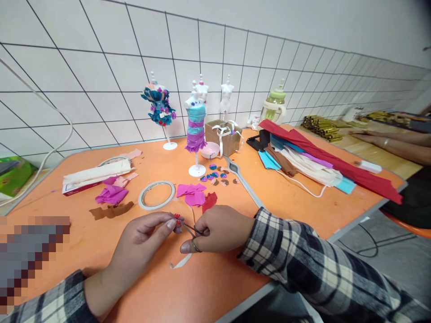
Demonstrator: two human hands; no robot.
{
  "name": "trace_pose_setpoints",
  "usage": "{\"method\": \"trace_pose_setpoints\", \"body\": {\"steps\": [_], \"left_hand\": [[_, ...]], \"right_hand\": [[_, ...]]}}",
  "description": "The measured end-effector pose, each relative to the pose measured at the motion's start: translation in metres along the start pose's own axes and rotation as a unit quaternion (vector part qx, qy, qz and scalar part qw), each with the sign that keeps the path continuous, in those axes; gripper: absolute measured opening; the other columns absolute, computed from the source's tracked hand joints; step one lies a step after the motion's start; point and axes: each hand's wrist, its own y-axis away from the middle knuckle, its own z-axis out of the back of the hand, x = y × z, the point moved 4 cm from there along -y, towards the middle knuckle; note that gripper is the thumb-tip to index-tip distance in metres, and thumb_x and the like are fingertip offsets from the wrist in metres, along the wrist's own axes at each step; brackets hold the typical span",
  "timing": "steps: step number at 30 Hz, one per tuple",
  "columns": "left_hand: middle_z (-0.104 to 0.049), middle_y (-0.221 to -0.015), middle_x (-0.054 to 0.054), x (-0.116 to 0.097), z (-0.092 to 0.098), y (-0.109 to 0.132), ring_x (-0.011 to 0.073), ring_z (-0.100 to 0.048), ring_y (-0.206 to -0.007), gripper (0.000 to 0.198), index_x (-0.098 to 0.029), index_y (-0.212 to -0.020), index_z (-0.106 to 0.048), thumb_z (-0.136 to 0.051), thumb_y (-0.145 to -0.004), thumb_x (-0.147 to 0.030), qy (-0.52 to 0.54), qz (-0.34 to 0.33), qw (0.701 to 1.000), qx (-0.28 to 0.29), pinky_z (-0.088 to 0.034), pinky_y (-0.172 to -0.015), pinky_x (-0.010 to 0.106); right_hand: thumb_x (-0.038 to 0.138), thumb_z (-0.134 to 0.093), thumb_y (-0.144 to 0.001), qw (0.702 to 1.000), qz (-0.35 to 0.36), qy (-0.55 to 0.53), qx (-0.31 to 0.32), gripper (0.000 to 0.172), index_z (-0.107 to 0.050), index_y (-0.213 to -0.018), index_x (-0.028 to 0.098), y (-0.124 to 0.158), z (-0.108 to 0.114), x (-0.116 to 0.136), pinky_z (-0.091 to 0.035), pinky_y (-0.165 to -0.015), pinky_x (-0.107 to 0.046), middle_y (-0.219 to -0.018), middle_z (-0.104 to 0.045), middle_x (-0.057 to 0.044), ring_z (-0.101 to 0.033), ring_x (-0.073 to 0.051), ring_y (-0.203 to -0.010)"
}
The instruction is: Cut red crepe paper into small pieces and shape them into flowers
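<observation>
Left hand (144,235) pinching small, crumpled red paper piece (177,218) just above orange tabletop (148,287), right hand (222,229) gripping slim metal scissors (196,231), tips at the paper: best worked with steady pinch, short snips, fingertips clear of blades.

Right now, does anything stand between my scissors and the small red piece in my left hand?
Nothing visible: the scissors in your right hand reach to the small red piece pinched in your left hand; actual contact is unclear.
</observation>
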Motion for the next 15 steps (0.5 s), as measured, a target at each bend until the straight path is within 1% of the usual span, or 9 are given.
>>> {"method": "trace_pose_setpoints", "body": {"steps": [5,10,15], "left_hand": [[-0.08,-0.075,0.003,0.0022,-0.0005,-0.0001,0.02,-0.074,-0.071,0.023,-0.023,-0.077,-0.077,-0.064,-0.088,-0.038,0.005,0.002,1.0,0.004,-0.06,-0.07,0.025],[-0.08,-0.075,0.003,0.0016,0.0009,0.0005,0.0207,-0.074,-0.07,0.021,-0.023,-0.078,-0.077,-0.065,-0.086,-0.038,0.005,0.006,1.0,-0.002,-0.06,-0.069,0.026],[-0.08,-0.077,0.004,0.0025,0.001,0.0001,0.022,-0.075,-0.073,0.023,-0.023,-0.078,-0.077,-0.063,-0.087,-0.039,0.006,0.007,1.0,0.003,-0.061,-0.07,0.028]], "right_hand": [[0.08,-0.054,-0.08,1.0,0.003,0.008,0.004,0.063,-0.059,-0.065,0.019,0.001,0.0011,0.001,-0.025,-0.056,-0.027,-0.06,-0.048,0.004,-0.041,-0.01,-0.059],[0.071,-0.054,-0.086,1.0,0.001,0.024,0.013,0.057,-0.058,-0.064,0.018,0.0013,0.0028,0.0022,-0.025,-0.056,-0.027,-0.058,-0.047,0.004,-0.04,-0.01,-0.057],[0.073,-0.057,-0.083,1.0,0.003,0.018,0.005,0.057,-0.06,-0.067,0.019,0.0022,0.0041,0.0033,-0.025,-0.056,-0.027,-0.059,-0.049,0.004,-0.042,-0.01,-0.059]]}}
